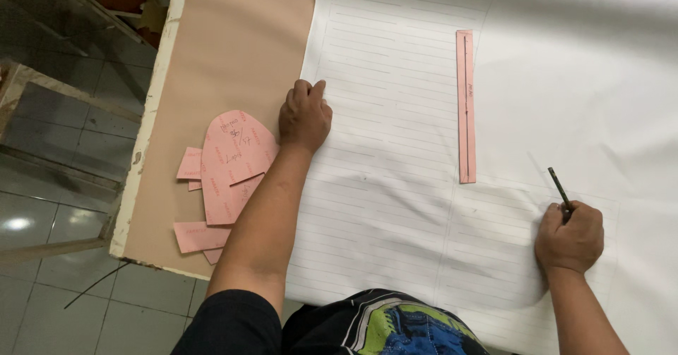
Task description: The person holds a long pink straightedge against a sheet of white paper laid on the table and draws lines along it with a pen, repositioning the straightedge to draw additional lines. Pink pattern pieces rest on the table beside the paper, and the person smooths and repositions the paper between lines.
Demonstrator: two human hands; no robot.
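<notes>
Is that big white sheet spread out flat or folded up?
Spread flat: the white sheet lies open across the table, ruled lines visible, with only slight wrinkles. The left hand presses its edge.

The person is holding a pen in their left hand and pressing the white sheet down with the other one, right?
Not quite. The head view shows the pen in the right hand, not the left. The left hand is the one pressing down on the edge of the white sheet, near the pink cut-out shapes.
</notes>
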